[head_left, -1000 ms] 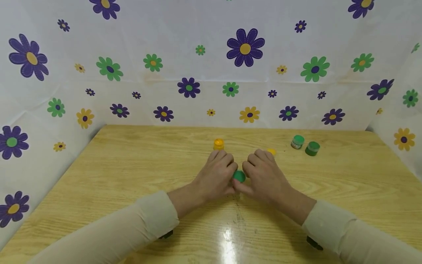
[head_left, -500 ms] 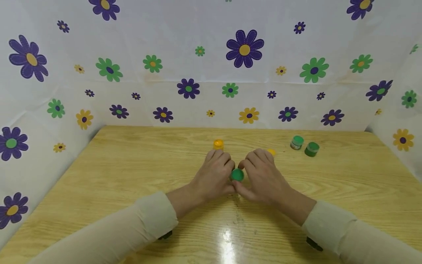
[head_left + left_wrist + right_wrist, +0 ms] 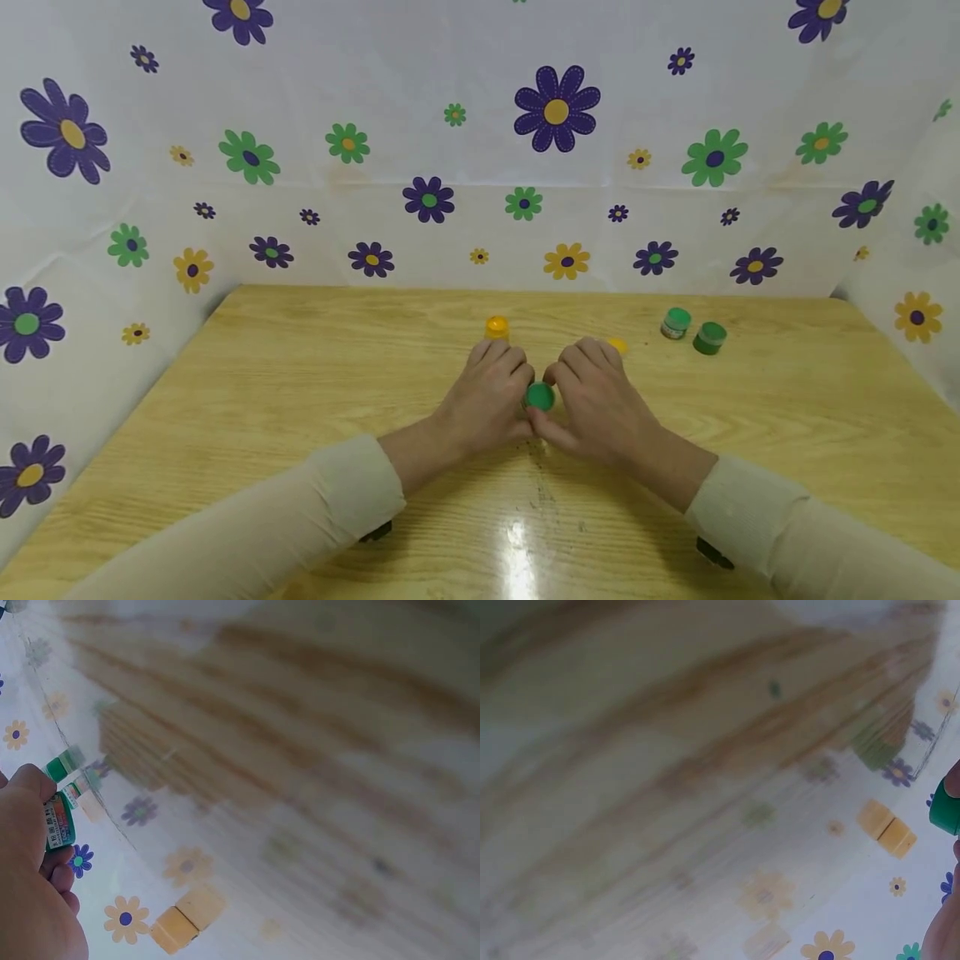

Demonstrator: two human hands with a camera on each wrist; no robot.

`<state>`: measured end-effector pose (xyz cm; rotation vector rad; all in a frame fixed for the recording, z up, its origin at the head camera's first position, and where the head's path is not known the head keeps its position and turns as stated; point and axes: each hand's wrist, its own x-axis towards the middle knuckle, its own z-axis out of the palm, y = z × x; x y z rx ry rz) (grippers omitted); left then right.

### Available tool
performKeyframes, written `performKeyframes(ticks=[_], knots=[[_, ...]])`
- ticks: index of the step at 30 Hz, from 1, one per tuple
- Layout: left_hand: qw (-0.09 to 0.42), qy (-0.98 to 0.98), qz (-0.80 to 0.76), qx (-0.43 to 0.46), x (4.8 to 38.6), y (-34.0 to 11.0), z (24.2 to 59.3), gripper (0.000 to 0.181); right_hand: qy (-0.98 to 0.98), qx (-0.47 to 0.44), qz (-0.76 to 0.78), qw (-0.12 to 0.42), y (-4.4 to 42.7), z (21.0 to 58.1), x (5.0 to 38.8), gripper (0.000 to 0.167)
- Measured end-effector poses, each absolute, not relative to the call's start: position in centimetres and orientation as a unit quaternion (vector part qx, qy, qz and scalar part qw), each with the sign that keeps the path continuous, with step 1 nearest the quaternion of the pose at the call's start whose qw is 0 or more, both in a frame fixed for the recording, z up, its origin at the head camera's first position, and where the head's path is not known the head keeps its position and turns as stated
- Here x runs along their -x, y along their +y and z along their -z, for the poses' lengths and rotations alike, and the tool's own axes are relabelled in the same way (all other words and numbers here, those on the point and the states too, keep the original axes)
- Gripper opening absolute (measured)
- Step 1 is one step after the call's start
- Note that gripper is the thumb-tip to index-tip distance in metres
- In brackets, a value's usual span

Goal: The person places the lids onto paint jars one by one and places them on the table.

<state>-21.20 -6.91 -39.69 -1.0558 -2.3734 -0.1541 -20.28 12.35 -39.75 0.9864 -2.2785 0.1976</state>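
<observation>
A small green paint jar [image 3: 539, 397] is held between both hands over the middle of the table. My left hand [image 3: 487, 396] grips it from the left; in the left wrist view the printed label of the jar [image 3: 60, 823] shows between thumb and fingers. From the right, my right hand [image 3: 603, 400] has its fingers curled at the far side of the jar and its thumb on the near side. The right wrist view catches only a green part of the jar [image 3: 946, 808], pinched at the frame's edge. Much of the jar is hidden by the fingers.
Behind the left hand stands a yellow paint jar [image 3: 497, 327]. A yellow thing [image 3: 617, 344] shows partly behind the right hand. Two green jars [image 3: 676, 323] stand at the back right of the wooden table [image 3: 300, 375]. A flowered cloth [image 3: 450, 150] hangs behind and at both sides.
The green jar and both hands shifted slightly left and away early on, and more of its round green top came into view. Over the last half second they have hardly moved.
</observation>
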Motion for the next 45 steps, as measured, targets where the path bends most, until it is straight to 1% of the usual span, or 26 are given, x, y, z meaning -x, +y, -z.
performKeyframes(ticks=[15,22,24,26,29,31,33,39,45], knots=[[0.276,-0.873,0.053,0.399,21.29,-6.93,39.57,0.038,-0.879,-0.358,-0.073,0.307,12.24,39.37,20.12,0.038],[0.277,-0.871,0.050,0.403,21.36,-6.82,39.78,0.036,-0.879,-0.354,-0.073,0.312,12.24,39.45,20.15,0.039],[0.274,-0.872,0.047,0.402,21.33,-6.82,39.73,0.035,-0.885,-0.348,-0.080,0.300,12.26,39.41,20.10,0.040],[0.269,-0.875,0.045,0.399,21.26,-6.85,39.64,0.036,-0.894,-0.337,-0.106,0.275,12.32,39.34,20.02,0.040],[0.263,-0.880,0.055,0.391,21.20,-6.91,39.51,0.043,-0.903,-0.321,-0.161,0.237,12.50,39.33,20.01,0.039],[0.260,-0.882,0.066,0.387,21.19,-6.93,39.47,0.047,-0.899,-0.319,-0.195,0.227,12.63,39.38,20.10,0.038],[0.260,-0.883,0.073,0.384,21.20,-6.92,39.49,0.049,-0.892,-0.329,-0.207,0.232,12.74,39.46,20.23,0.036],[0.272,-0.879,0.078,0.383,21.17,-6.93,39.68,0.051,-0.870,-0.370,-0.182,0.271,12.66,39.62,20.46,0.030],[0.282,-0.874,0.082,0.387,21.33,-7.01,39.64,0.047,-0.861,-0.381,-0.146,0.304,12.42,39.54,20.46,0.029]])
